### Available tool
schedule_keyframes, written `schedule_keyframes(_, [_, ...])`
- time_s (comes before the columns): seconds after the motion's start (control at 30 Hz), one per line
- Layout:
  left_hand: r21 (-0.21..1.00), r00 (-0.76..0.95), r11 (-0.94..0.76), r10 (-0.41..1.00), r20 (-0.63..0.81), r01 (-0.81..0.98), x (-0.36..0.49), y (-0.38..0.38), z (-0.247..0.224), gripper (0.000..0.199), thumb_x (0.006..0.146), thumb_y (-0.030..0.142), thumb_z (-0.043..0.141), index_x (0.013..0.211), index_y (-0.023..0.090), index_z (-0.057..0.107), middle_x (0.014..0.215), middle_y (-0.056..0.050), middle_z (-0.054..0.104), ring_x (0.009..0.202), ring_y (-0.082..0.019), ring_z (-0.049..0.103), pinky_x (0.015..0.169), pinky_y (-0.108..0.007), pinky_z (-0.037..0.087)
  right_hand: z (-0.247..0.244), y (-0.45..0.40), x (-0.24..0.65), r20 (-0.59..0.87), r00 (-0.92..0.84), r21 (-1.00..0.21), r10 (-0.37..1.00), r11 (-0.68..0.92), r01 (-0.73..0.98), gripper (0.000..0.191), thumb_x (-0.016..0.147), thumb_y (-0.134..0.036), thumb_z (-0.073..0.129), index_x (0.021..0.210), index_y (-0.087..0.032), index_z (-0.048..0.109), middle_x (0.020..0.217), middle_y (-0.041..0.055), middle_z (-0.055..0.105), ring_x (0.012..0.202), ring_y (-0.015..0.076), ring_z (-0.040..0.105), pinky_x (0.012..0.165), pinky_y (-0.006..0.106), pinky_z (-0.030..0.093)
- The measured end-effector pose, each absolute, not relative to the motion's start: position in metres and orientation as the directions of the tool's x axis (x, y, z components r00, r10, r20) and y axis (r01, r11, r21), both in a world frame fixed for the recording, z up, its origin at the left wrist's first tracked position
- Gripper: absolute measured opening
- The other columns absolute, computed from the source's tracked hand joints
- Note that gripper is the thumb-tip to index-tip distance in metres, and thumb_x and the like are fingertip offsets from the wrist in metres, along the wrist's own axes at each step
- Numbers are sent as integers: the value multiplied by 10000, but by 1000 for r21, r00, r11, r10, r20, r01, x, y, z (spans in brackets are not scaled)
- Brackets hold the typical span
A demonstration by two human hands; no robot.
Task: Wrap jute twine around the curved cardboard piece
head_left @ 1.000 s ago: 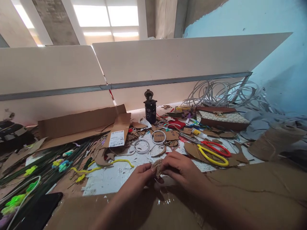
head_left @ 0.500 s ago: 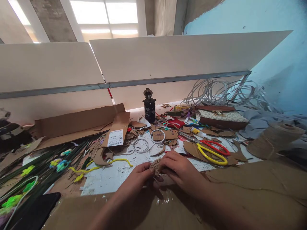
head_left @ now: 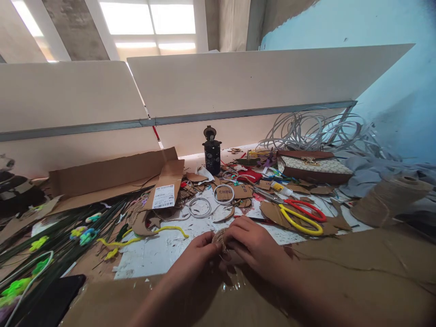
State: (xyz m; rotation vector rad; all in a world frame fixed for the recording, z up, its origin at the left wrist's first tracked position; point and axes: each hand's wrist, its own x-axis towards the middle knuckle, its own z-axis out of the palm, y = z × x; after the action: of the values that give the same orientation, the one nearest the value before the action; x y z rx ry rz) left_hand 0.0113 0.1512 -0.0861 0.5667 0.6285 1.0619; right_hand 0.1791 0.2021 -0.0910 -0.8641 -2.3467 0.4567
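Between my two hands is a small piece wound with brown jute twine (head_left: 220,237), held just above the cardboard sheet (head_left: 112,299) at the table's front. My left hand (head_left: 203,250) pinches its left side with thumb and fingers. The fingers of my right hand (head_left: 250,240) are closed over its right side and hide part of it. A thin strand of twine (head_left: 337,261) runs over the cardboard on the right, towards a large twine spool (head_left: 391,200). Scissors (head_left: 299,215) with one red and one yellow handle lie beyond my right hand.
White rings (head_left: 200,207), cardboard scraps (head_left: 235,192) and a yellow fuzzy stem (head_left: 170,228) lie ahead. Behind them stand a black bottle (head_left: 212,156) with its lid up and a handbag (head_left: 313,167). Green stems, fuzzy flowers (head_left: 89,236) and a dark phone-like slab (head_left: 56,299) are at left.
Both hands stay at nearly the same spot with the twine-wound piece. My fingers have shifted slightly around it.
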Motion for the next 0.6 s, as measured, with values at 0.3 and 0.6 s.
schedule_keyframes(0.3, [700, 297, 408, 912, -283, -586, 11, 153, -86, 73, 806, 51, 665, 813, 123, 657, 698, -29, 589, 592, -117, 541, 572, -255, 380, -90, 201, 179, 400, -619, -518, 676, 724, 455, 131, 922, -64, 607, 865, -181, 619, 916, 43, 607, 910, 213, 534, 794, 324, 431])
schedule_keyframes(0.6, [703, 326, 402, 912, -250, -587, 8, 153, -90, 94, 811, 36, 638, 839, 123, 658, 731, -39, 606, 628, -129, 558, 604, -261, 388, -91, 202, 178, 388, -621, -508, 681, 720, 472, 127, 911, -81, 647, 848, -188, 617, 918, 33, 604, 911, 209, 533, 797, 326, 433])
